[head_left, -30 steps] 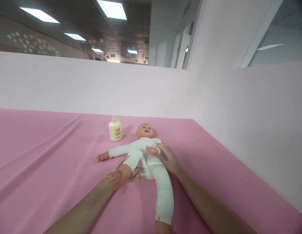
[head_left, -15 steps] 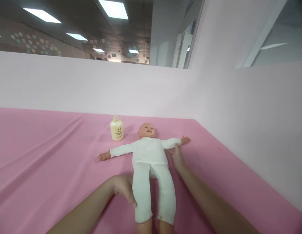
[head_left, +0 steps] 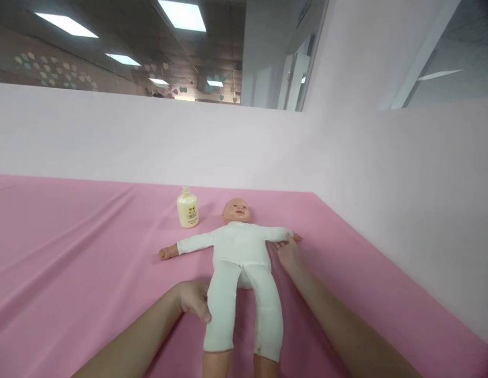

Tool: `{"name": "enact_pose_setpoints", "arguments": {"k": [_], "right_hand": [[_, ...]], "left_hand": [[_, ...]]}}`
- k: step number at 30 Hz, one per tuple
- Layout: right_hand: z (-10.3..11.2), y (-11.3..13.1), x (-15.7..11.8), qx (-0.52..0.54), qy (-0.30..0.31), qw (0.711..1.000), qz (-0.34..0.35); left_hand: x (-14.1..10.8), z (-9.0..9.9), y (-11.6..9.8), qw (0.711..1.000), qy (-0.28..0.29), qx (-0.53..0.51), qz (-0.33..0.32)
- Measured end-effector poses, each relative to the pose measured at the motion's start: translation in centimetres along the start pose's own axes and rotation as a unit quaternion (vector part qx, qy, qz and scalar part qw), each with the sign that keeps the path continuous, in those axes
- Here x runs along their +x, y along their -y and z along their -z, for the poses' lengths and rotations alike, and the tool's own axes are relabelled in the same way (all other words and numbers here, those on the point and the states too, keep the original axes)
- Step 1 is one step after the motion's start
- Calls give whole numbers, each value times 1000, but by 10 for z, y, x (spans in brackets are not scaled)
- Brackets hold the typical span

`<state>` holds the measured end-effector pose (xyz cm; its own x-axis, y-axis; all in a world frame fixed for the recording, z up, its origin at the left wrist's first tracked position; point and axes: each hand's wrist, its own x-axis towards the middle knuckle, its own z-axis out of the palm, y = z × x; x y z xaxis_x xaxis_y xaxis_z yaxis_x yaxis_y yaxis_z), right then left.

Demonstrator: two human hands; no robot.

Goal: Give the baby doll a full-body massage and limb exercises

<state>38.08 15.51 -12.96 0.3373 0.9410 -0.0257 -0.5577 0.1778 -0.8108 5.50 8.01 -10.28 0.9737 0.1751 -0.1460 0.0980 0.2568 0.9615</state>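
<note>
A baby doll (head_left: 242, 244) in a white suit lies on its back on a pink cloth (head_left: 110, 262), its arms spread and its head toward the wall. My left hand (head_left: 194, 300) grips the doll's leg on the left side of the view, thumb on top and the other fingers hidden beneath. On the right, my right hand (head_left: 288, 253) holds the doll's sleeved arm near its wrist, with the thumb over the sleeve and fingers under it.
A pale yellow bottle (head_left: 188, 209) with dark print stands left of the doll's head. White walls (head_left: 149, 139) rise behind and to the right of the cloth, with windows (head_left: 275, 63) above.
The doll's leg in my left hand has moved left, so the legs are wider apart. My right hand has shifted slightly right, and the doll's hand beside it has turned and dropped a little.
</note>
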Motion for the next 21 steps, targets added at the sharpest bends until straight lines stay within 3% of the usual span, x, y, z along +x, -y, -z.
{"name": "enact_pose_setpoints", "arguments": {"k": [3,7,12,16,21], "right_hand": [[-13,6,-14,-5,3,1000,1],[-27,12,-33,-107,115,985,73],[-25,7,-37,-249,242,933,95],[-22,2,-32,-220,221,947,76],[-22,-2,-24,-110,144,981,64]], "left_hand": [[2,0,7,993,-10,-99,-57],[10,-2,2,963,-34,-215,-157],[15,-4,-14,948,-114,-249,-163],[15,-8,-13,941,-155,-251,-163],[14,-8,0,963,-75,-213,-146]]}}
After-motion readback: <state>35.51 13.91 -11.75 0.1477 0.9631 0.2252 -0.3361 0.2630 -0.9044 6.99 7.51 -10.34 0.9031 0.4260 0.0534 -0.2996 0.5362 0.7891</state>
